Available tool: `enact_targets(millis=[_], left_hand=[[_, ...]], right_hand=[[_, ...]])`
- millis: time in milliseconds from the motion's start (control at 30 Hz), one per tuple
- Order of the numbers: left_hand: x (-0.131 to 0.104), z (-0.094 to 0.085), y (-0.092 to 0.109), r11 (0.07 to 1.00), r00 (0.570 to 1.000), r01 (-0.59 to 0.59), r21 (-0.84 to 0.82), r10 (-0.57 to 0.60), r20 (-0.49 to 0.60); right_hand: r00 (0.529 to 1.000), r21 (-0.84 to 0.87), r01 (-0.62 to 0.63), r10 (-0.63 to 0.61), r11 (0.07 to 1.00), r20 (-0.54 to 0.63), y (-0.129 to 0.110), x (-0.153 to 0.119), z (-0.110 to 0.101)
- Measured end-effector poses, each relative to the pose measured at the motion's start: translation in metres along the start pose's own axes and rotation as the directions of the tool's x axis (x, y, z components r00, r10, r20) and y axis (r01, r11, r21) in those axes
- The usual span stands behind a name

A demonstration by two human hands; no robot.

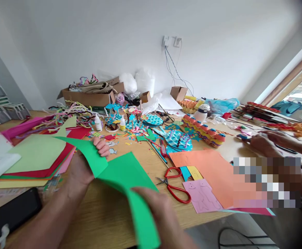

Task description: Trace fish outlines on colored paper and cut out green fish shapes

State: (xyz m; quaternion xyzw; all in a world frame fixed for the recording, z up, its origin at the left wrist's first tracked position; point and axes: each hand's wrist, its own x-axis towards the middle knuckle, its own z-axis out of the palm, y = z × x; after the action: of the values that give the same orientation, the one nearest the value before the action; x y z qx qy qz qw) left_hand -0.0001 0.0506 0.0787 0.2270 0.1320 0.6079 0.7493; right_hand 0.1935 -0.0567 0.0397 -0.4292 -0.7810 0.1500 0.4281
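Over the front of the table, my left hand (81, 167) is closed around bright green paper (130, 169), its fingertips curled over the upper edge. My right hand (157, 207) grips the same green paper farther right, thumb on top; its other fingers are mostly hidden or blurred. Between the hands the paper bends and has a cut or folded edge; whether it is one piece I cannot tell. Red-handled scissors (175, 185) lie to the right of the paper, blades slightly apart. Beside them are a pink sheet with pencil drawings (201, 195) and an orange sheet (203, 166).
Stacked coloured paper (37, 152) and a black phone (13, 211) lie at left. Glue bottles (98, 122), blue paper crafts (178, 140) and an egg-carton craft (203, 129) stand farther back. A cardboard box (88, 98) is by the wall. Another person's hands (265, 143) work at right.
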Motion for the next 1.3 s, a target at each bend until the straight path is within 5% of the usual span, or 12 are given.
enact_targets(millis=[167, 300, 400, 567, 667, 867, 1100, 1300], left_hand=[[-0.022, 0.026, 0.018, 0.985, 0.982, -0.163, 0.05, 0.157, 0.1], [-0.034, 0.036, 0.031, 0.946, 0.951, -0.306, 0.11, 0.298, 0.085], [-0.033, 0.027, 0.028, 0.958, 0.962, -0.272, 0.092, 0.27, 0.032], [-0.028, 0.002, -0.019, 0.993, 0.977, 0.031, 0.116, -0.006, -0.212], [-0.025, -0.003, -0.054, 0.975, 0.969, 0.189, 0.12, -0.165, -0.183], [-0.003, -0.002, -0.071, 0.991, 0.99, 0.131, 0.034, -0.129, -0.052], [0.007, -0.015, -0.086, 0.981, 0.974, 0.192, 0.026, -0.187, -0.129], [-0.007, 0.012, -0.107, 0.946, 0.951, 0.298, 0.128, -0.283, -0.123]], right_hand=[[0.896, 0.12, -0.196, 0.227, 0.973, -0.382, 0.019, 0.053, -0.055], [0.823, 0.294, -0.234, 0.35, 0.927, -0.448, 0.035, 0.081, -0.073], [0.772, 0.495, -0.174, 0.429, 0.852, -0.468, 0.036, 0.095, -0.08], [0.716, 0.755, 0.015, 0.52, 0.655, -0.466, 0.038, 0.116, -0.081], [0.686, 0.822, 0.037, 0.584, 0.568, -0.435, 0.043, 0.124, -0.075], [0.654, 0.884, -0.004, 0.67, 0.467, -0.351, 0.06, 0.12, -0.058], [0.642, 0.943, -0.029, 0.729, 0.333, -0.238, 0.064, 0.121, -0.053], [0.695, 0.978, -0.013, 0.705, 0.209, -0.142, 0.043, 0.129, -0.061]])
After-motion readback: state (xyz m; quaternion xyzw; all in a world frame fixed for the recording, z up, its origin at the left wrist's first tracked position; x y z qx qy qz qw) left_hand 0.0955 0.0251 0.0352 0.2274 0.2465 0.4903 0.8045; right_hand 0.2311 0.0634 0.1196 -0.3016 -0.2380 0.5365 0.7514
